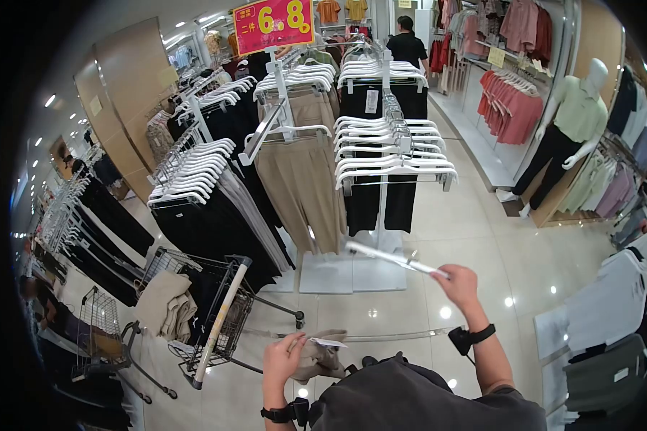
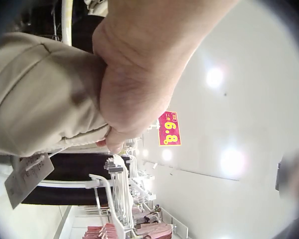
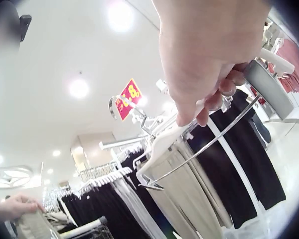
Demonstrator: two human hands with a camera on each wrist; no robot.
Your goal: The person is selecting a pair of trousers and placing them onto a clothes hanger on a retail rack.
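My left hand (image 1: 282, 360) grips beige trousers (image 2: 50, 94) at the waist, low in front of my body. A white price tag (image 2: 30, 179) hangs from the cloth beside that hand. Raised out to the right, my right hand (image 1: 459, 287) holds a white clip hanger (image 3: 162, 144) by one side of its top bar, with fingers curled round it. The hanger's metal hook and lower rod show in the right wrist view, and no garment hangs on it.
A shopping cart (image 1: 226, 305) with folded beige clothes (image 1: 167, 305) stands at the left. Ahead are racks of trousers on white hangers (image 1: 395, 161) under a red sign (image 1: 273, 27). A mannequin (image 1: 579, 122) is at the right, with white garments (image 1: 611, 287) nearer. A person (image 1: 407, 43) stands farther back.
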